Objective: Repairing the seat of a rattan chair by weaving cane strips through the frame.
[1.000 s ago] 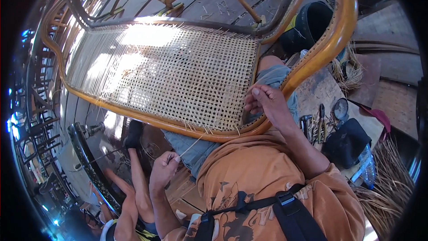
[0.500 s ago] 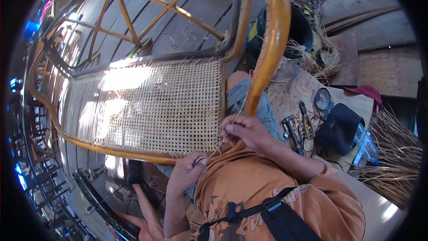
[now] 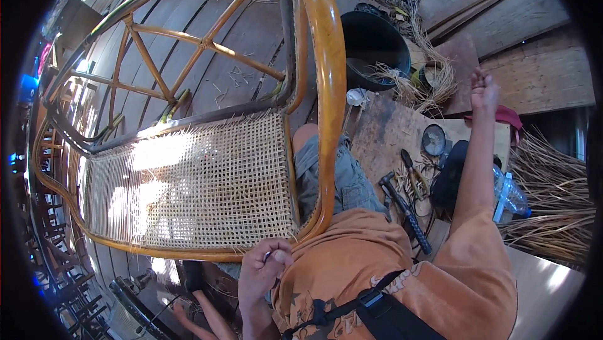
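At lower centre, left hand (image 3: 264, 271) pinches a thin cane strand at the woven seat (image 3: 195, 183) edge; right hand (image 3: 485, 92), fingers pressed together, pulls its far end—likely light, pliant, kink-prone, best gripped near the weave.

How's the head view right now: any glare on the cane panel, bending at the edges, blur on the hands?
Head view: sun glare washes out part of the woven cane panel; the curved chair frame and floor planks bow toward the black fisheye rim; left hand is sharp, raised right hand slightly soft.
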`<state>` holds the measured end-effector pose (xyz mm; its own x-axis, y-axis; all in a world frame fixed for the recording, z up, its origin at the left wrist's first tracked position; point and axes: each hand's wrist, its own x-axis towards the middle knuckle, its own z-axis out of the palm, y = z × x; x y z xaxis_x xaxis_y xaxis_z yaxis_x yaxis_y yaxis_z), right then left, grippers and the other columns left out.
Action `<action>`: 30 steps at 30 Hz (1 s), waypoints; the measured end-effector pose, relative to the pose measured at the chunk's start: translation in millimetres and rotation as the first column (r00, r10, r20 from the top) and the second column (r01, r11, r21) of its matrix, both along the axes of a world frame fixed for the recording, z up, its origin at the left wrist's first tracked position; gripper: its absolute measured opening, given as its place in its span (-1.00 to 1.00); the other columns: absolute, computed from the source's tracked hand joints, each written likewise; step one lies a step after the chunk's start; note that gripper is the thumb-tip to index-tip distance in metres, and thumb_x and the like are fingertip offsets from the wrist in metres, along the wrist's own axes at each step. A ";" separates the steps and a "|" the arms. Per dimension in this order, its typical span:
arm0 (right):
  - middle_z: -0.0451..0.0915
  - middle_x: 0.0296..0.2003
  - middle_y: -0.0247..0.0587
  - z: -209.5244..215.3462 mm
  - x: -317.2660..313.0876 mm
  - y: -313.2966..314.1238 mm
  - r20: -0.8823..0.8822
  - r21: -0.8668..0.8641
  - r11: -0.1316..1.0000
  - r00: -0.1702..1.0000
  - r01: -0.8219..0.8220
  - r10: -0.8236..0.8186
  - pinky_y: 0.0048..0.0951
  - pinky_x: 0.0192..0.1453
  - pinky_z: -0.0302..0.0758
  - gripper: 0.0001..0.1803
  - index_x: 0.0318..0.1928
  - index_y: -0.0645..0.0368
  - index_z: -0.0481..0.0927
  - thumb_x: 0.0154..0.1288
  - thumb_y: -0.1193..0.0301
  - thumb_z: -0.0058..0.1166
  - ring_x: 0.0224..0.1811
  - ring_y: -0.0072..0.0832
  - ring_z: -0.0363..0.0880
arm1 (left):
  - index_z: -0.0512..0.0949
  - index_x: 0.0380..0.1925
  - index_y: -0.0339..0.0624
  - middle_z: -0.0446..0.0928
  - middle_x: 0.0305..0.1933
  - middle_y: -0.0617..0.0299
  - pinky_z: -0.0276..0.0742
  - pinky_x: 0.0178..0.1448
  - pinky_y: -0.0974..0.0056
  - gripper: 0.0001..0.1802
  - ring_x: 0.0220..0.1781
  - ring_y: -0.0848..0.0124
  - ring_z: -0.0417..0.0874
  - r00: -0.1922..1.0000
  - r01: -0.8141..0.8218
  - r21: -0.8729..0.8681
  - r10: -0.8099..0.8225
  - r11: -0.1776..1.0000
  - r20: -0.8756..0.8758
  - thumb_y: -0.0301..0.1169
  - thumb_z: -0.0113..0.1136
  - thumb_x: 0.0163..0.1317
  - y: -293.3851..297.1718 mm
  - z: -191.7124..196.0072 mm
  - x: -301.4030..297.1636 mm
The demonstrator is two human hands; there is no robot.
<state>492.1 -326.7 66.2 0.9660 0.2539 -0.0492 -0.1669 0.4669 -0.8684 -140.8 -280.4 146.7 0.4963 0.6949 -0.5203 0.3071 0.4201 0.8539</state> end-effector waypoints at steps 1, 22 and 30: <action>0.55 -0.31 -0.11 -44.1 43.6 -13.4 -0.088 -0.026 0.998 0.995 -0.055 0.052 -0.45 -0.34 0.56 -0.79 -0.18 0.28 0.43 0.42 0.45 -0.30 -0.30 -0.34 0.58 | 0.50 -0.28 -0.37 0.48 -0.49 0.21 0.43 -0.31 0.48 -0.76 -0.44 0.56 0.50 0.971 -0.092 -0.142 0.120 0.986 0.205 -0.36 0.09 0.26 -2.9 0.7 -0.1; 0.34 -0.71 -0.44 -16.9 -157.9 26.6 -0.378 -0.578 0.315 0.589 -0.753 0.714 -0.62 -0.74 0.18 -0.73 -0.40 0.11 0.43 0.27 0.17 0.00 -0.77 -0.64 0.27 | 0.48 -0.03 -0.23 0.51 -0.15 0.11 0.48 -0.32 0.37 -0.65 -0.51 0.46 0.44 0.918 -0.301 0.579 0.394 0.758 -0.039 -0.41 0.09 0.16 51.4 77.3 -67.4; 0.59 -0.54 -0.14 93.1 -355.3 102.4 0.134 -0.341 -0.534 -0.602 -0.774 0.787 -0.48 -0.57 0.42 -0.69 -0.36 0.32 0.58 0.14 0.26 0.13 -0.61 -0.44 0.55 | 0.38 0.06 -0.23 0.48 0.00 -0.09 0.42 0.11 0.07 -0.60 0.06 0.07 0.51 0.360 0.124 0.600 0.528 0.790 -0.769 -0.44 -0.08 0.19 187.4 -66.2 -193.3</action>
<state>136.7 -224.3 159.2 -0.7684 0.6400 -0.0027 -0.0902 -0.1125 -0.9896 -334.1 -93.0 80.5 -0.2165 0.9731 -0.0792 0.9521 0.2284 0.2032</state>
